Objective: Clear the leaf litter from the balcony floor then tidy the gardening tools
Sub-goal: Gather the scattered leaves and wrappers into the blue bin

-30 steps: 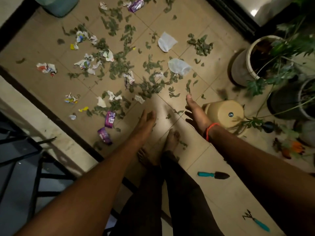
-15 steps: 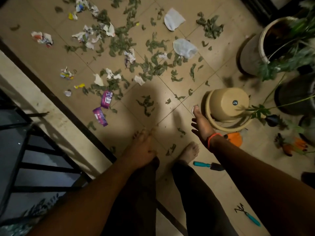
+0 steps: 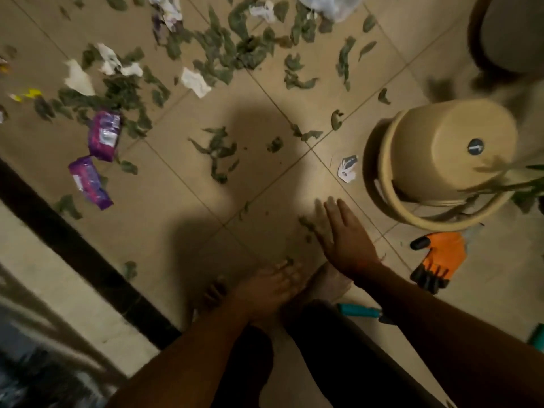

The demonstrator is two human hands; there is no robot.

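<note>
right hand [image 3: 344, 240] flat, fingers spread, empty, low over tile near upturned bucket [image 3: 441, 151], likely to gather leaves [image 3: 217, 148] lying further out. left hand [image 3: 265, 287] loose, empty. trowel [image 3: 360, 312] nearer feet.

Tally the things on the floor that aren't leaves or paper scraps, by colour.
Purple wrappers: 2
Beige upturned pot: 1
Orange glove: 1
Teal-handled tools: 2, a trowel and one cut off at the right edge
Total: 6
</note>
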